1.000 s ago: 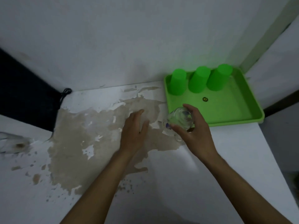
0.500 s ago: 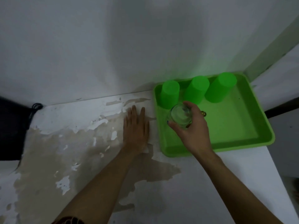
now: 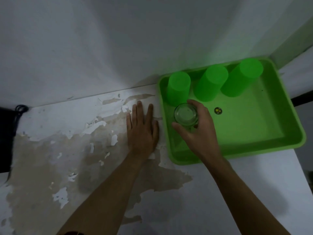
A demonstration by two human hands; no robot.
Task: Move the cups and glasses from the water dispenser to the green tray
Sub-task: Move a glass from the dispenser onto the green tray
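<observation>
A green tray (image 3: pixel 254 138) lies at the back right of the white table. Three green cups stand upside down along its far side: left (image 3: pixel 178 88), middle (image 3: pixel 210 82), right (image 3: pixel 242 77). My right hand (image 3: pixel 198 131) is closed around a clear glass (image 3: pixel 186 115), holding it upside down in the tray's left part, just in front of the left cup. I cannot tell whether the glass touches the tray floor. My left hand (image 3: pixel 142 131) lies flat on the table with fingers spread, just left of the tray's edge.
The white table (image 3: pixel 237 192) has a large worn brown patch (image 3: pixel 50 163) with peeling paint. A white wall rises right behind the tray. A dark cord (image 3: pixel 20 108) hangs at the table's far left. A small round sticker (image 3: pixel 218 110) marks the tray floor.
My right hand carried the glass from in front of the tray over its rim into the tray's left part. My left hand moved forward and flattened beside the tray.
</observation>
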